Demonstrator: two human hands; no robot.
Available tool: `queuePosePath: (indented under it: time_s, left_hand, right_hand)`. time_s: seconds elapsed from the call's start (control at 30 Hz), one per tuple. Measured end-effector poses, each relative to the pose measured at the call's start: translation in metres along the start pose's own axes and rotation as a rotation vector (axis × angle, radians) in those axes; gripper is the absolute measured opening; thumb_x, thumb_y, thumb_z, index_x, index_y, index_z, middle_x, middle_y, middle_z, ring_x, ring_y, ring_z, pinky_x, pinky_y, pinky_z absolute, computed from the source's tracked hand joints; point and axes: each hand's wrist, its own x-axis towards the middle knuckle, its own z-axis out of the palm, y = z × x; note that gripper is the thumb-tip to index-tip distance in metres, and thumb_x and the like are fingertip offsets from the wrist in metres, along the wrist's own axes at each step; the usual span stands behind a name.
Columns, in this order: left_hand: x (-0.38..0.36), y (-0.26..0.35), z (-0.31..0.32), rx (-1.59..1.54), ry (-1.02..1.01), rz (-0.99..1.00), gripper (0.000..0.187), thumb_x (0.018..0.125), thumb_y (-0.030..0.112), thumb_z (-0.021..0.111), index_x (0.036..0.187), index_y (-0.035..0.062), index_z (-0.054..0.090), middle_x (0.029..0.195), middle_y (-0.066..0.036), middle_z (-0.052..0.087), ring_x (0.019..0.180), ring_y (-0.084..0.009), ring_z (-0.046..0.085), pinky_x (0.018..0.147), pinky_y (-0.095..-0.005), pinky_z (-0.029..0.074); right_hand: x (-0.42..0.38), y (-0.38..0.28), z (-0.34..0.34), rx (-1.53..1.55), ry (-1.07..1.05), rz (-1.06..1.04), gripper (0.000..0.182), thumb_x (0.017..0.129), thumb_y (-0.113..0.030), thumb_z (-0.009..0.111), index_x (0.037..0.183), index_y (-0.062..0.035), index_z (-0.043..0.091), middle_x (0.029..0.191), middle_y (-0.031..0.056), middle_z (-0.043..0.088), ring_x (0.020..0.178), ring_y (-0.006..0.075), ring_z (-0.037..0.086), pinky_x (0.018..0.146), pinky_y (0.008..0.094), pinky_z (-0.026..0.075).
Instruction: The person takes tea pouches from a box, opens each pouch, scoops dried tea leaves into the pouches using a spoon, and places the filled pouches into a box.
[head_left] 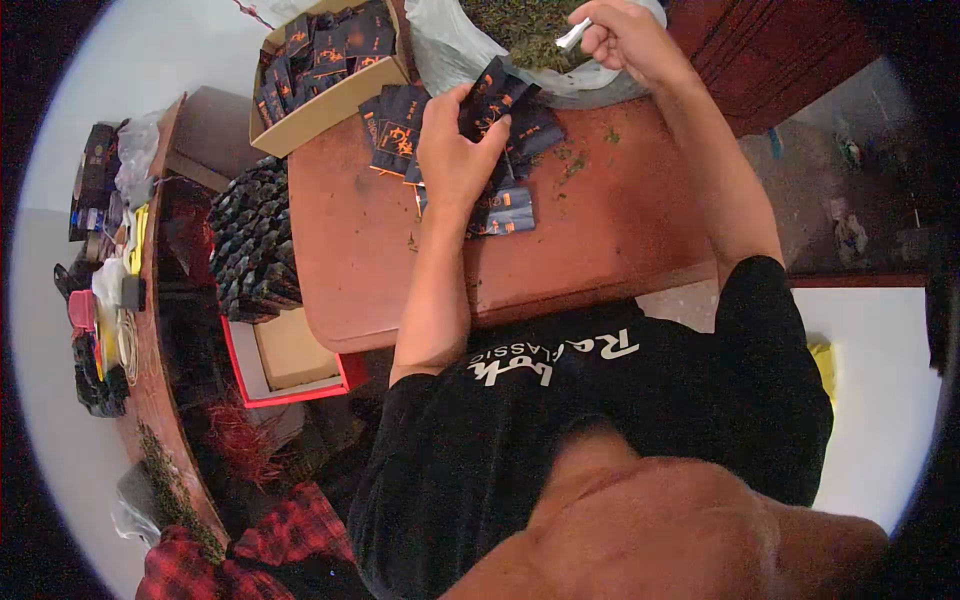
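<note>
Over the wooden table [620, 215], my left hand [455, 145] grips a black packet with orange print [492, 100] between thumb and fingers. More of these packets [398, 125] lie on the table under and around that hand, and one with a greyish surface [505, 212] lies nearer me. Farther right, my right hand [622, 42] is closed on a small white scoop-like tool [573, 36], held above dried green leaves [520, 25]. The leaves lie in a clear plastic bag [435, 40] at the table's far side.
A cardboard box [335, 105] full of black packets stands at the table's far left corner. Below left are a stack of dark packs [255, 240] and an open red box [345, 375]. A cluttered shelf [165, 400] runs along the left. Leaf crumbs dot the table.
</note>
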Motion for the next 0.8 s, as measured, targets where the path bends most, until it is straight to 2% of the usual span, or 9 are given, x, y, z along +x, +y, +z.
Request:
queuePosePath:
  time_s: [0.23, 0.33, 0.43, 0.53, 0.63, 0.73, 0.8]
  left_hand:
    - [0.000, 0.002, 0.000, 0.017, -0.003, 0.009, 0.048, 0.070, 0.016, 0.081, 0.111, 0.0017, 0.062, 0.104, -0.014, 0.064, 0.099, -0.0300, 0.060, 0.088, -0.0376, 0.048]
    - [0.000, -0.002, 0.001, 0.013, -0.006, 0.021, 0.049, 0.070, 0.017, 0.082, 0.111, 0.0016, 0.062, 0.105, -0.014, 0.064, 0.099, -0.0302, 0.060, 0.089, -0.0375, 0.048]
    - [-0.001, -0.003, 0.001, 0.013, 0.001, 0.025, 0.049, 0.070, 0.017, 0.082, 0.112, 0.0016, 0.062, 0.106, -0.014, 0.064, 0.100, -0.0304, 0.060, 0.089, -0.0373, 0.047]
    - [-0.001, -0.003, 0.001, 0.009, 0.009, 0.032, 0.049, 0.070, 0.017, 0.081, 0.112, 0.0019, 0.061, 0.106, -0.014, 0.063, 0.100, -0.0313, 0.060, 0.089, -0.0377, 0.048]
    - [0.000, -0.003, 0.000, 0.002, 0.006, 0.024, 0.051, 0.069, 0.017, 0.080, 0.113, 0.0023, 0.060, 0.106, -0.015, 0.062, 0.099, -0.0321, 0.061, 0.086, -0.0384, 0.049]
    - [-0.001, -0.001, -0.001, -0.028, 0.006, -0.025, 0.049, 0.070, 0.017, 0.080, 0.112, 0.0023, 0.060, 0.104, -0.014, 0.062, 0.098, -0.0311, 0.061, 0.085, -0.0380, 0.049]
    - [0.000, 0.002, -0.002, -0.034, 0.010, -0.043, 0.049, 0.070, 0.017, 0.080, 0.112, 0.0022, 0.060, 0.104, -0.014, 0.062, 0.097, -0.0306, 0.062, 0.085, -0.0377, 0.049]
  right_hand:
    - [-0.025, -0.038, 0.034, -0.341, 0.023, 0.001, 0.029, 0.097, -0.023, 0.046, 0.094, 0.0008, 0.062, 0.065, 0.0071, 0.064, 0.047, 0.0128, 0.053, 0.043, 0.0263, 0.044]
    - [-0.034, -0.028, 0.048, -0.432, -0.002, -0.257, 0.029, 0.096, -0.023, 0.046, 0.094, 0.0013, 0.063, 0.067, 0.0077, 0.065, 0.048, 0.0130, 0.054, 0.044, 0.0267, 0.045]
    - [-0.040, -0.005, 0.059, -0.836, -0.047, -0.927, 0.023, 0.096, -0.017, 0.049, 0.108, -0.0041, 0.063, 0.082, 0.0129, 0.067, 0.069, 0.0196, 0.066, 0.058, 0.0337, 0.051]
    - [-0.059, -0.007, 0.068, -0.988, -0.002, -0.944, 0.020, 0.095, -0.015, 0.050, 0.108, -0.0047, 0.062, 0.080, 0.0134, 0.066, 0.074, 0.0244, 0.068, 0.065, 0.0380, 0.052]
    - [-0.066, -0.019, 0.063, -0.856, 0.072, -0.973, 0.013, 0.090, -0.015, 0.053, 0.094, -0.0054, 0.061, 0.080, 0.0135, 0.065, 0.072, 0.0334, 0.066, 0.064, 0.0438, 0.053]
    - [-0.061, -0.031, 0.041, -0.719, 0.140, -0.684, 0.019, 0.095, -0.018, 0.051, 0.103, -0.0050, 0.064, 0.074, 0.0101, 0.067, 0.072, 0.0255, 0.068, 0.070, 0.0359, 0.052]
    - [-0.053, -0.040, 0.028, -0.629, 0.192, -0.611, 0.024, 0.095, -0.020, 0.050, 0.096, -0.0006, 0.063, 0.069, 0.0094, 0.066, 0.056, 0.0178, 0.060, 0.052, 0.0301, 0.048]
